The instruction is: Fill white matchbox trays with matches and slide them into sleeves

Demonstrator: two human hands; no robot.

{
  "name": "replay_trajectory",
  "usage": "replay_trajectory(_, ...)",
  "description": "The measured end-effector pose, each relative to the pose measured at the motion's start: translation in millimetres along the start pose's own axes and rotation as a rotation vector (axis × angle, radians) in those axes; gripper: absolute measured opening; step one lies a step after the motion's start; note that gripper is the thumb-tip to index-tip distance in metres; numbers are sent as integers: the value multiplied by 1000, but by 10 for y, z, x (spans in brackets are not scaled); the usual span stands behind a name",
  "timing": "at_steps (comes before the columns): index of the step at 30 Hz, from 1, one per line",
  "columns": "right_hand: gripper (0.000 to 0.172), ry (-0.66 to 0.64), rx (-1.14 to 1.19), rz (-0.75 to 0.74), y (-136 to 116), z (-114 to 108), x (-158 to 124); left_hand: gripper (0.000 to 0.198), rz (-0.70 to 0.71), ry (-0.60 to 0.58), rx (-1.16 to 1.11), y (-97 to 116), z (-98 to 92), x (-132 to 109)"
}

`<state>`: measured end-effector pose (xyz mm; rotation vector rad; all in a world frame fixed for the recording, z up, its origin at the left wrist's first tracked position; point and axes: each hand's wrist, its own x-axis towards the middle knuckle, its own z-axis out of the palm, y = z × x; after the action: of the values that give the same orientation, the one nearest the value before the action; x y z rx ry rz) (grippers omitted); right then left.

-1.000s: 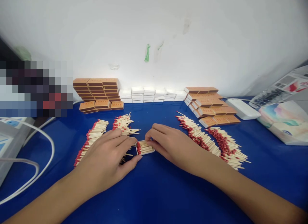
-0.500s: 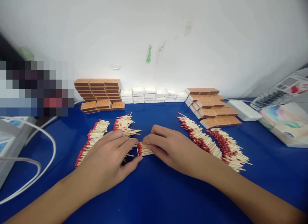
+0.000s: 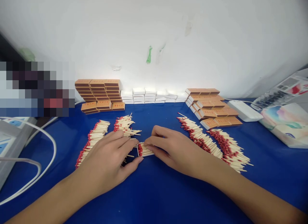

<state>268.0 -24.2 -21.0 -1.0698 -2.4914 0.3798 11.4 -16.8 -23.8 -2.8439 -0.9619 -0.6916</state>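
Note:
Between my hands a small white matchbox tray (image 3: 138, 150) lies on the blue tabletop, filled with red-headed matches (image 3: 145, 149). My left hand (image 3: 112, 153) pinches the tray's left end between thumb and index finger. At the right end, the thumb and fingers of my right hand (image 3: 174, 150) close on the tray and over the matches, hiding that end. Two piles of loose matches, a left pile (image 3: 98, 129) and a nearer pile (image 3: 124, 123), lie partly behind my left hand. Past my right forearm are two more, an inner pile (image 3: 199, 134) and an outer pile (image 3: 228, 148).
Along the wall stand stacked orange matchboxes (image 3: 99, 89) on the left, white trays (image 3: 150, 95) in the middle, and more orange matchboxes (image 3: 214, 112) on the right. A white block-shaped device (image 3: 244, 110) and a tissue pack (image 3: 286, 124) sit far right. White cables (image 3: 54, 147) loop at left.
Almost nothing differs. My right fingers have shifted very slightly over the matches in the tray; my left hand keeps its hold.

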Motion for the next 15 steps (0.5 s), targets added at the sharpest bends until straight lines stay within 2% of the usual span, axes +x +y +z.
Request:
replay_trajectory(10,18,12,20,12,-31,3,13,12,-14,-2,-28,12,-5,6)
replay_trajectory(15,20,15,45,18,-63,-5,20,18,-11,-3,-20,24,7,1)
